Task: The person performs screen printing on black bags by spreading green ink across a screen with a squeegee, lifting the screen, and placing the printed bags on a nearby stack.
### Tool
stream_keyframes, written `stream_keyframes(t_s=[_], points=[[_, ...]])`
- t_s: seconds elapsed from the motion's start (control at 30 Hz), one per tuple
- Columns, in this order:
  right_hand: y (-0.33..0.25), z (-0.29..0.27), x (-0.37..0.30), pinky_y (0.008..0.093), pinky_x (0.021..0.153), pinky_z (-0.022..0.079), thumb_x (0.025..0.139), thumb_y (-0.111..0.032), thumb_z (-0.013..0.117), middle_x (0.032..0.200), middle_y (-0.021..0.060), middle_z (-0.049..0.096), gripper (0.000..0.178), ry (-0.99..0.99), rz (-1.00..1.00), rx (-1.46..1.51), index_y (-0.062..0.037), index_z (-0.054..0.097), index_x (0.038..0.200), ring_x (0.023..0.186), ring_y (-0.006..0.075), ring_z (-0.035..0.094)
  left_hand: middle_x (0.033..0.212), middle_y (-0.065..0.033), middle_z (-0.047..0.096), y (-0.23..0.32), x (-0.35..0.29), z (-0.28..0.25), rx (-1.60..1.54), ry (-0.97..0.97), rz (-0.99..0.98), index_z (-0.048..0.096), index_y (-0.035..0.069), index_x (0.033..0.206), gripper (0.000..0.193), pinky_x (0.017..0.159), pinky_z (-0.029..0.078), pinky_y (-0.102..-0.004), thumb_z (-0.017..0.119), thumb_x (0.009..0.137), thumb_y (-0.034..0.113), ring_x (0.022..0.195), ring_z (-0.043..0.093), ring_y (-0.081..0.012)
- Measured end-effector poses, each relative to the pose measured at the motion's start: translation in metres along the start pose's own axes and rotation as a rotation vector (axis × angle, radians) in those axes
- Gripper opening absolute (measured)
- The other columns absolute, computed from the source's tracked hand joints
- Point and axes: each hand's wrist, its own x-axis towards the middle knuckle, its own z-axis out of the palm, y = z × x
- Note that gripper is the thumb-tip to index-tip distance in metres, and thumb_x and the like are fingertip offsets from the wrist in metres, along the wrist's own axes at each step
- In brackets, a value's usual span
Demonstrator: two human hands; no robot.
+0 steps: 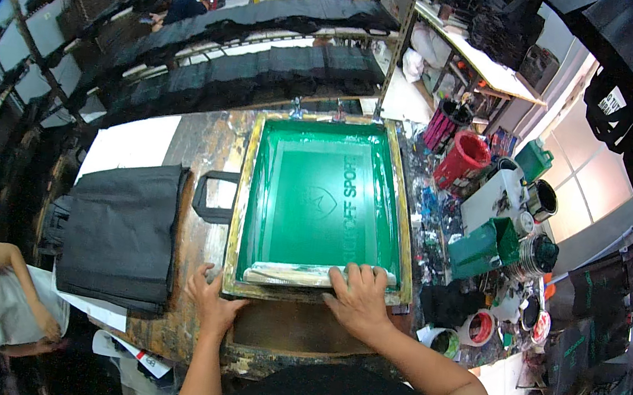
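A screen-printing frame (241, 188) lies on the worktable, its mesh (294, 186) coated in green ink with lettering and a shield-like emblem faintly visible. Across the near end of the mesh rests a pale squeegee (286, 273), smeared with ink. My right hand (357, 299) grips its right part, fingers curled over the top. At the frame's near left corner is my left hand (213, 304), fingers spread on the table and thumb reaching along the near edge. From under the frame's left side sticks out the handle of a black bag (207, 211); the bag's body is hidden.
Stacked black fabric bags (119, 235) lie to the left. At the right stand a red ink bucket (465, 161), a green container (482, 247) and several ink tubs (479, 327). Racks with black bags (270, 67) fill the back. Another person (11, 301) is at the lower left.
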Motion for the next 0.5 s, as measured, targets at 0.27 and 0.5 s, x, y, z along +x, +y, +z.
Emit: stream_keyframes(t_s=[0.27,0.5], points=[[-0.003,-0.068,0.034,0.0499,0.09,0.037,0.082,-0.046,0.078,0.1,0.0115,0.057,0.051,0.206,-0.046,-0.017,-0.0108,0.064,0.115,0.096,0.0297,0.053,0.122,-0.0128,0.068,0.023,0.02,-0.024,-0.723,0.223,-0.06,0.065,-0.003,0.13,0.084,0.109,0.042,-0.043,0.1,0.06,0.026,0.114,0.063,-0.0282],[0.021,-0.155,0.127,0.0474,0.082,0.041,0.088,-0.05,0.07,0.09,0.0112,0.063,0.044,0.534,-0.096,-0.137,-0.0088,0.065,0.104,0.09,0.03,0.06,0.133,-0.0146,0.059,0.107,0.107,-0.088,-1.05,0.398,0.188,0.038,-0.005,0.155,0.08,0.105,0.046,-0.0389,0.08,0.094,0.024,0.123,0.056,-0.0231]])
